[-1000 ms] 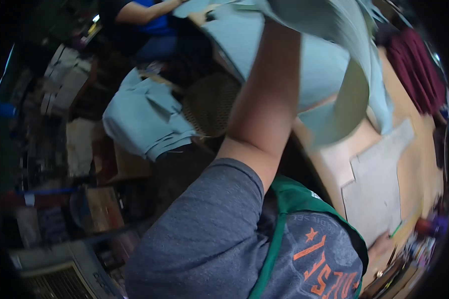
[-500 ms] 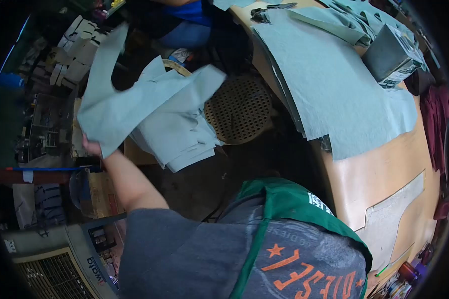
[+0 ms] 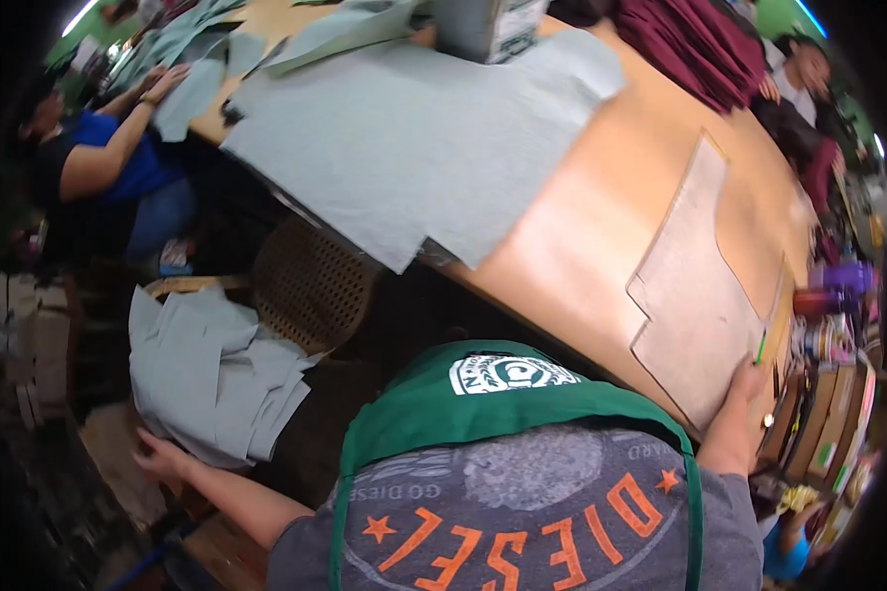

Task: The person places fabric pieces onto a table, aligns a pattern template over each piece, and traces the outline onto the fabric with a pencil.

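My left hand (image 3: 163, 461) is open, fingers apart, beside the lower left edge of a pile of pale grey-green fabric pieces (image 3: 212, 379). The pile lies loosely folded next to a chair with a perforated round seat (image 3: 315, 286). At the right, my right hand (image 3: 747, 386) rests by the table edge, closed on a thin green pen (image 3: 761, 343) that points up from it. Close to that hand lies a flat beige pattern piece (image 3: 695, 286) with a stepped edge and a curved edge.
Layered grey-green fabric (image 3: 414, 138) covers the left part of the wooden table (image 3: 572, 256), with a metal tin (image 3: 488, 30) on it. Maroon fabric (image 3: 695, 49) hangs over the far side. A person in blue (image 3: 118, 163) handles fabric at left; another person (image 3: 808, 79) is at far right.
The fabric piece that was raised in my left hand has been let go onto the pile. My view has turned right, bringing more of the table and my right hand into sight.
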A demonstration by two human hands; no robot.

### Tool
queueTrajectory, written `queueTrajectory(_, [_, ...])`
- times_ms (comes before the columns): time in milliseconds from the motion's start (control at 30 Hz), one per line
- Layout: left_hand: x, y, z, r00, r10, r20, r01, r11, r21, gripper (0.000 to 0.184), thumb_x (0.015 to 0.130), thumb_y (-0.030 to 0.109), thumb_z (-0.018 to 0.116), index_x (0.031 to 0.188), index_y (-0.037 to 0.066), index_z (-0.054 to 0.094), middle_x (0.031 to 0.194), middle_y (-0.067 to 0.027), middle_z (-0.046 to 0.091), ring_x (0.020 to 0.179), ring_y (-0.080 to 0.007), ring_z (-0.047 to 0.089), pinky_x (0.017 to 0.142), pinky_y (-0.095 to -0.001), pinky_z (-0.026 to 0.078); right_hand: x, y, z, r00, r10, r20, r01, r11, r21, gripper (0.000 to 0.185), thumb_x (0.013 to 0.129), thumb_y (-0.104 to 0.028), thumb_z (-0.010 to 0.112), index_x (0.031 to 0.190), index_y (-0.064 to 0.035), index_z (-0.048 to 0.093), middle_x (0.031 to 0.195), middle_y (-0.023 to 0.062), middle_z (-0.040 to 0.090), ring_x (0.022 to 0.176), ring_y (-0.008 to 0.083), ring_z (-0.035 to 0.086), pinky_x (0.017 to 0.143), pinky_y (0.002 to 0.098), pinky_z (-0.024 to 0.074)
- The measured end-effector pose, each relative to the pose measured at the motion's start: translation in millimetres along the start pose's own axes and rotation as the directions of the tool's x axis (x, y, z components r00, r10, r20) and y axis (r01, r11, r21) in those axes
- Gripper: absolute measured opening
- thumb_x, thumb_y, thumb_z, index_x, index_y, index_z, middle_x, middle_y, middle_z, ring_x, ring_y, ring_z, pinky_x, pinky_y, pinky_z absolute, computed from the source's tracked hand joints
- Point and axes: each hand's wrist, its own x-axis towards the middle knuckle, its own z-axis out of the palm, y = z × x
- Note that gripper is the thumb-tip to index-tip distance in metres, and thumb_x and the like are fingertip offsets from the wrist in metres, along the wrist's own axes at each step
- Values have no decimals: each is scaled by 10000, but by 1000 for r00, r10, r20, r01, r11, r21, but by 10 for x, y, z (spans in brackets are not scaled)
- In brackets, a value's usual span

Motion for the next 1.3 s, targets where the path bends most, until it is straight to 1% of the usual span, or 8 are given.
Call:
queueTrajectory(100, [-256,2047,108,876,475,90,-226,568,-791,242,793,163,618,974,7,579,1042,-132,569,948,-265,539,832,-322,427,18,49,56,1000,-20,12,19,999,45,410,779,-383,518,881,11,566,911,229,561,895,389,504,791,471,389])
queueTrajectory(233, [-1962,4033,-775,231,950,-208,-409,-99,-907,437,656,347,721,884,14,552,948,-142,543,883,-287,540,745,-364,442,-54,1,-27,1000,-8,-16,9,994,111,367,773,-356,534,862,-2,567,899,219,559,906,374,501,801,459,379])
queueTrajectory(333, [-2870,4531,-922,-131,976,175,-608,60,-792,421,669,423,662,780,41,525,891,-136,550,801,-324,556,699,-404,443,-117,59,51,995,-58,-87,74,978,193,322,764,-323,548,838,-9,560,855,204,555,869,363,503,774,457,382])
queueTrajectory(600, [-2829,4715,-405,-140,958,251,-504,150,-850,162,718,140,538,661,-8,569,705,-222,568,711,-381,560,642,-424,456,-228,24,-81,980,-141,-143,186,905,382,196,733,-205,588,800,-26,549,815,168,519,797,353,482,715,447,386])
queueTrajectory(1000, [-2286,5426,-558,304,938,164,-756,343,-558,176,778,195,517,741,23,526,738,-177,582,721,-339,561,648,-396,456,-209,-2,-274,935,-321,-150,353,809,470,196,733,-187,592,832,-28,535,840,154,482,815,330,463,709,426,398])
queueTrajectory(1067, [-2431,5555,-1090,-118,953,-280,-886,-228,-404,92,779,115,459,747,46,510,754,-136,554,734,-297,547,626,-369,453,-232,28,-293,926,-363,-107,359,753,551,206,743,-198,592,834,-23,533,856,160,483,800,315,476,690,403,413])
queueTrajectory(1200, [-3886,5633,-2255,131,735,-665,-215,-634,-743,115,757,71,429,751,44,541,735,-122,514,658,-276,490,572,-398,406,-142,-106,-645,811,-375,449,-246,478,843,224,786,-239,585,867,-33,545,993,143,520,803,240,521,639,344,438])
queueTrajectory(1300, [-4546,5191,-3587,-385,799,-462,427,-290,-856,223,812,195,506,916,4,553,940,-173,547,928,-287,529,802,-351,417,-129,-25,-561,702,-530,475,-580,-41,813,311,838,-288,527,1045,-57,511,1110,104,511,936,209,518,755,314,440])
